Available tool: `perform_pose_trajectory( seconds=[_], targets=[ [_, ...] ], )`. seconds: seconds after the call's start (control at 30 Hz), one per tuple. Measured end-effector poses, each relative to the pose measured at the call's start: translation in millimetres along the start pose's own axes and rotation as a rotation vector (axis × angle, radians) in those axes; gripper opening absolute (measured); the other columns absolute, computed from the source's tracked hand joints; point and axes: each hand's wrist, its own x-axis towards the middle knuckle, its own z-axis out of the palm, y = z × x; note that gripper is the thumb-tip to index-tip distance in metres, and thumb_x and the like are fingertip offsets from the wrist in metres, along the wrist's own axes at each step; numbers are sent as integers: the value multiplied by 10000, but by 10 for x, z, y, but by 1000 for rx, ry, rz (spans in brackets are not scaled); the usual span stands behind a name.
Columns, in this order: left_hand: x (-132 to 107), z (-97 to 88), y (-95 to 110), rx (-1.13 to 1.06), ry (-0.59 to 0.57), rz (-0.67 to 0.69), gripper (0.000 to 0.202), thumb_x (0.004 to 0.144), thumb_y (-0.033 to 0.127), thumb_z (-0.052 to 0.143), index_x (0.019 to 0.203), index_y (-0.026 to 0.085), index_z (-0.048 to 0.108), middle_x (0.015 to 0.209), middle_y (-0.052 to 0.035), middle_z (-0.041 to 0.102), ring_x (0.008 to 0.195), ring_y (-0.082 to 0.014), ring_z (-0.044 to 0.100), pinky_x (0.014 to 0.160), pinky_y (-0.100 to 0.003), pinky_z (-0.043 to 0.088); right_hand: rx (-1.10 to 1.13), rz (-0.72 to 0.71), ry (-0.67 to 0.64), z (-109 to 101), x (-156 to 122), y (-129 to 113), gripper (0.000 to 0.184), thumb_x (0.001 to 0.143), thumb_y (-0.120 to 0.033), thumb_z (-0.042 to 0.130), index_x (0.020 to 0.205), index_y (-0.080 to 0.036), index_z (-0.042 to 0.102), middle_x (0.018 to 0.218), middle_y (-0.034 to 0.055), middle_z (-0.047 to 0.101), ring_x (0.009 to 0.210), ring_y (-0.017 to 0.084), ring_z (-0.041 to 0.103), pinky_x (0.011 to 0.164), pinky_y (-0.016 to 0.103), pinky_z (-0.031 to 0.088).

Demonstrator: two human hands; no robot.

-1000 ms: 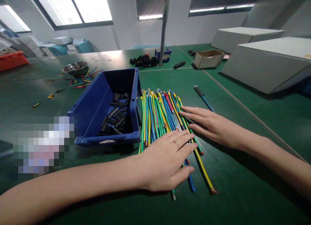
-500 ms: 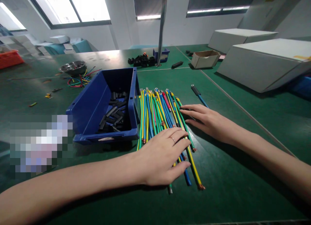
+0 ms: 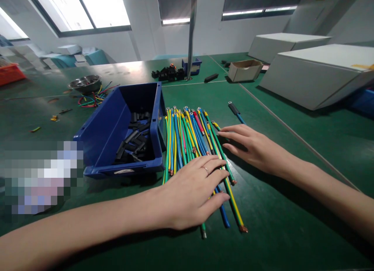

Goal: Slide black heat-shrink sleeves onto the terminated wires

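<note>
Cut cables [image 3: 187, 134] in green, yellow, blue and red lie side by side, ring lugs at their far ends and bare copper strands at several near ends. My left hand [image 3: 197, 189] rests across their near part, fingers spread, palm down, with a ring on one finger. At the right edge of the row, my right hand [image 3: 248, 146] has its fingers stretched out, the tips beside the outermost green-and-yellow cable. Beyond it lies a separate blue cable [image 3: 236, 111] with a black sleeve below its lug, partly hidden by the right hand.
Left of the cables stands a blue bin [image 3: 96, 138] holding short black sleeves [image 3: 133, 144]. Behind it are a metal bowl [image 3: 84, 84] and thin coloured wires [image 3: 89, 101]. A metal pole [image 3: 191, 37], a cardboard box [image 3: 244, 72] and large white boxes [image 3: 318, 76] stand farther back.
The view has shifted slightly, moving the bin a little left in the picture. Both hands keep nearly the same place over and beside the cables.
</note>
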Motion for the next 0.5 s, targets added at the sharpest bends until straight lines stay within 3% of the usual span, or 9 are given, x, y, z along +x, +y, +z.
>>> perform_pose_trajectory(
  seconds=[0.07, 0.17, 0.27, 0.5],
  targets=[
    [1, 5, -3, 11, 1, 1, 458, 1025, 375, 356, 1344, 100, 535, 1486, -151, 491, 1439, -255, 382, 1233, -438, 298, 1, -2, -5, 7, -1, 2, 368, 982, -294, 496, 1310, -172, 612, 1371, 147, 576, 1235, 255, 572, 1034, 441, 510],
    [1, 18, -4, 8, 15, -3, 425, 1022, 342, 364, 1332, 111, 542, 1478, -137, 503, 1430, -246, 394, 1230, -437, 309, 0, 21, 27, 14, -4, 8, 301, 984, -290, 489, 1201, -178, 663, 1270, 139, 631, 1159, 249, 610, 986, 434, 535],
    [-1, 31, -1, 9, 29, 4, 404, 1017, 308, 369, 1332, 119, 538, 1479, -127, 502, 1432, -247, 389, 1228, -445, 314, -19, 58, 57, 18, -14, 23, 313, 973, -296, 508, 1233, -182, 642, 1227, 134, 654, 1128, 260, 618, 967, 453, 538],
    [-15, 48, -4, 8, 26, 1, 405, 1019, 289, 362, 1347, 122, 530, 1479, -116, 505, 1439, -248, 375, 1232, -453, 307, -74, 121, 36, 10, -36, 58, 295, 951, -145, 442, 1139, -177, 667, 1100, 103, 687, 984, 227, 651, 871, 402, 552]
  ],
)
